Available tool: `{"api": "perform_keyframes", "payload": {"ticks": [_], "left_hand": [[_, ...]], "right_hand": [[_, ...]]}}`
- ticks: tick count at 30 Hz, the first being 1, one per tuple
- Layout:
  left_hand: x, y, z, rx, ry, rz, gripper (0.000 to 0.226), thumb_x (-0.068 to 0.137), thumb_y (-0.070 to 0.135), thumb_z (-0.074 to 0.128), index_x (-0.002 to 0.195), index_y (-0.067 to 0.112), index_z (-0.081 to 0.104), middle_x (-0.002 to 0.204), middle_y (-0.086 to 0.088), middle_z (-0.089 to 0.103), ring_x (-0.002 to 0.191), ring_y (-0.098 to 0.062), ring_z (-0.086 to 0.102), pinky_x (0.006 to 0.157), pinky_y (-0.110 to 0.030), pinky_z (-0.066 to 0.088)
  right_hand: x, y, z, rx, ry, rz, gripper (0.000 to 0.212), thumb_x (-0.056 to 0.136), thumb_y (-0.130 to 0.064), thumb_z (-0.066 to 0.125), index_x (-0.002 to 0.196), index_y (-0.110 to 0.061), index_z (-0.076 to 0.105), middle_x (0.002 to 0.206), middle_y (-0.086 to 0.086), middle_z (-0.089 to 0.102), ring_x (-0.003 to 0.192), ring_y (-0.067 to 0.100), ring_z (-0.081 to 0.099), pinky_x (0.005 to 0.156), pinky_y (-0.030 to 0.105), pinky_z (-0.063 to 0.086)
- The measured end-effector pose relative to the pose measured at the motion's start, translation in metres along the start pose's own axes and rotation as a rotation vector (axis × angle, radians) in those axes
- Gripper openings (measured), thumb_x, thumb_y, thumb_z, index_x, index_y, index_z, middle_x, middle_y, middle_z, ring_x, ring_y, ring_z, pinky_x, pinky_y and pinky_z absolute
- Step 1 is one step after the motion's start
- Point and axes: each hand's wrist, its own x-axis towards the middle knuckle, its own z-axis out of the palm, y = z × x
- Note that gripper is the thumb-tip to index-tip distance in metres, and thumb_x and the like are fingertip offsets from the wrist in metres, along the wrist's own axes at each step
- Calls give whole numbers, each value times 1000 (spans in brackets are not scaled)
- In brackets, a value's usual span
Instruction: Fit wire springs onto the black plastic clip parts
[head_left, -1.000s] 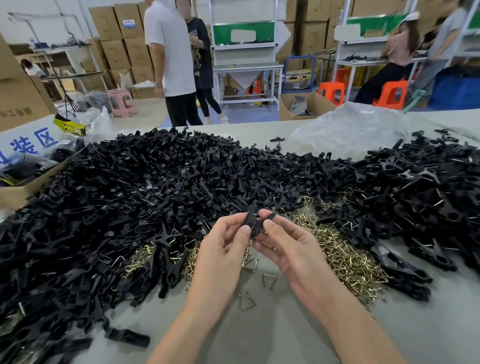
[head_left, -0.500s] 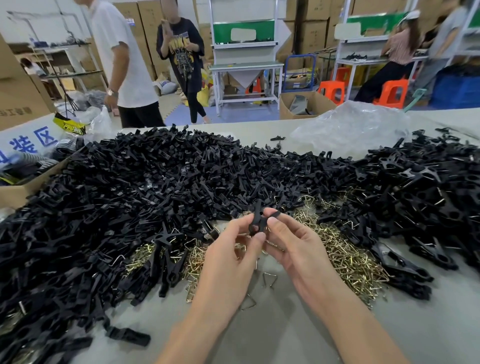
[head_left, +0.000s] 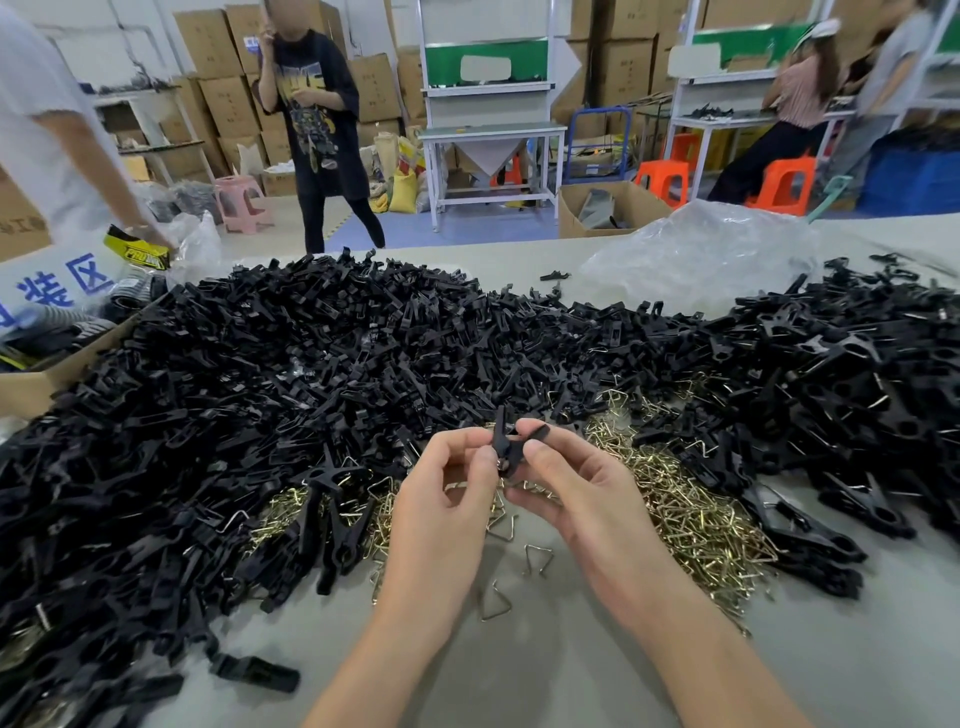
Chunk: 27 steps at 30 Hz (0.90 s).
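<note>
Grey worktop (head_left: 545, 675) carries a broad heap of black clip parts (head_left: 311, 374), with brass wire springs (head_left: 691, 519) at its near edge. Since half a second ago the person in white (head_left: 47, 130) has drifted left; the hands have barely shifted. Left hand (head_left: 441, 514) and right hand (head_left: 582, 493) pinch one clip (head_left: 503, 441) above the springs. Its long axis is nearly upright, with one arm tilting up and to the right.

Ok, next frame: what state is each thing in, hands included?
Black plastic clip: pinched between both hands, above the table.
Left hand: pinches the clip.
Right hand: pinches the clip.
Brass-coloured wire springs: loose pile on the table.
Heap of black plastic clip parts: loose, unsorted.
Clear plastic bag: crumpled on the table.
Brown cardboard box: open.
</note>
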Motion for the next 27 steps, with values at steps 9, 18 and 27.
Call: {"api": "perform_keyframes", "payload": {"ticks": [9, 18, 27], "left_hand": [[-2, 4, 1, 6, 29, 58, 19, 98, 18, 62, 93, 35, 67, 87, 22, 72, 78, 3, 67, 64, -6, 46], [-1, 1, 2, 0, -14, 30, 14, 98, 19, 62, 97, 32, 68, 87, 19, 71, 76, 3, 65, 64, -6, 45], [-4, -4, 2, 142, -73, 112, 27, 92, 30, 71, 113, 44, 62, 103, 17, 65, 92, -4, 65, 75, -10, 46]], "right_hand": [[1, -1, 1, 35, 14, 16, 19, 98, -8, 63, 106, -16, 79, 109, 15, 75, 87, 18, 70, 77, 31, 59], [0, -2, 1, 36, 8, 25, 18, 96, -11, 65, 107, -16, 79, 114, 16, 75, 96, 22, 70, 76, 28, 59], [2, -3, -2, 132, 31, -15, 24, 83, -18, 73, 106, -12, 78, 116, 18, 74, 107, 30, 72, 85, 31, 60]]}}
